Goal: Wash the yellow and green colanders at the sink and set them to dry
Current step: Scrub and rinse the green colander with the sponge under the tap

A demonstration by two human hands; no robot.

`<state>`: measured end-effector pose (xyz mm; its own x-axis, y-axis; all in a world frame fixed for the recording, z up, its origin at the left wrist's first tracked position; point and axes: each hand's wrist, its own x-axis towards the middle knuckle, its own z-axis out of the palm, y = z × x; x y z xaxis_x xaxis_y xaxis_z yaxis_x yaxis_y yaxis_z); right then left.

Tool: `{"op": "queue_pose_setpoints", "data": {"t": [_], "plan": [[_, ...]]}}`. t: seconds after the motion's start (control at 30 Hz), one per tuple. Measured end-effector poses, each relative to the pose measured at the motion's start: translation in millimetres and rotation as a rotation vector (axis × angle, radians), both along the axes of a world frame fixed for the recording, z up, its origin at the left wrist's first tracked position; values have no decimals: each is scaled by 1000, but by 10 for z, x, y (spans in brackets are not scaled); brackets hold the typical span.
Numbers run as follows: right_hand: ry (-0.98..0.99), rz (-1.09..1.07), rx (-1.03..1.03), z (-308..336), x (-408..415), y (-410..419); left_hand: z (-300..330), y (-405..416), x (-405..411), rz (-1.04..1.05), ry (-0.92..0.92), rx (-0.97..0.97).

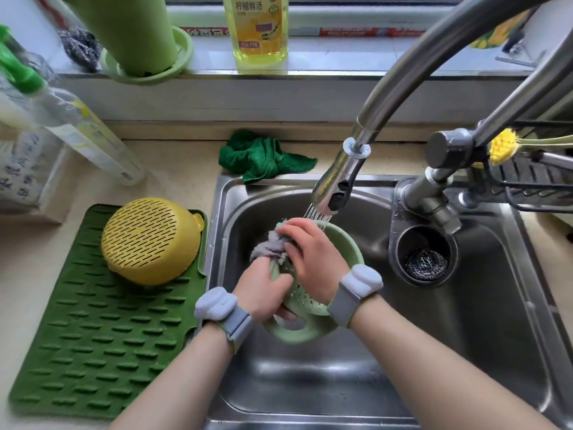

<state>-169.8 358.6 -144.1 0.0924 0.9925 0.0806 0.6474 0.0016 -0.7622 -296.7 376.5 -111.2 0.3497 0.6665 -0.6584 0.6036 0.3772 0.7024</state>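
Over the steel sink (465, 352) I hold the green colander (313, 332) tilted. My left hand (263, 290) grips its left rim. Inside the bowl, my right hand (313, 252) presses a grey cloth (266, 243) against the colander. Water sprays from the faucet head (335, 184) onto the colander's far rim. The yellow colander (148, 240) lies upside down on the green drying mat (93, 336) left of the sink.
A green rag (260, 156) lies on the counter behind the sink. A dish soap bottle (257, 29) and a green cup in a saucer (139, 35) stand on the sill. A steel scourer (426, 263) sits in the sink's round holder. A wire rack (533, 178) is at right.
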Motion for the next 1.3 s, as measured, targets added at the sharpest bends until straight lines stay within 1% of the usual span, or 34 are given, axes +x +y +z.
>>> {"op": "queue_pose_setpoints", "data": {"t": [0.07,0.17,0.3,0.33,0.37,0.43,0.5,0.53,0.6,0.67,0.7,0.77,0.83,0.9,0.93,1.0,1.07,1.13,1.17,1.2,1.27,1.3], "plan": [[-66,-16,-17,-15,113,40,29,1,1,-16,18,24],[-76,-80,-25,6,76,10,40,1,25,-45,46,34],[-37,-336,-48,34,134,20,40,16,-5,-34,-6,19],[-31,-327,-47,43,156,21,52,29,-10,-45,-5,38],[-21,-249,-55,55,135,5,69,39,-16,-61,2,59],[-49,-26,-45,74,17,-34,89,74,-9,-97,20,96],[-129,149,-8,62,-59,-63,92,97,-2,-135,48,117],[-197,198,28,39,-16,-45,95,100,-3,-165,71,136],[-285,197,29,19,160,48,99,106,-23,-205,118,211],[-267,118,-60,33,280,113,89,105,-39,-207,112,246],[-270,122,-65,33,266,114,80,96,-43,-210,108,249],[-356,218,10,6,149,84,37,82,-40,-222,119,262],[-503,333,115,-45,54,41,-18,74,-63,-235,139,285],[-648,370,150,-73,116,62,-60,62,-83,-231,150,296],[-658,338,103,-76,173,106,-77,60,-96,-217,147,302],[-587,191,-101,-102,295,194,-105,44,-103,-145,118,313],[-494,53,-391,-127,410,266,-105,-2,-109,-40,94,343],[-351,-156,-690,-138,458,214,-137,-63,-108,87,97,402],[-280,-280,-775,-198,447,151,-186,-73,-105,157,85,422],[-218,-380,-806,-253,411,76,-225,-93,-97,222,72,421],[-30,-491,-857,-489,311,-67,-239,-136,-37,325,35,432],[68,-513,-873,-697,265,-132,-237,-160,-4,376,20,438]]}}
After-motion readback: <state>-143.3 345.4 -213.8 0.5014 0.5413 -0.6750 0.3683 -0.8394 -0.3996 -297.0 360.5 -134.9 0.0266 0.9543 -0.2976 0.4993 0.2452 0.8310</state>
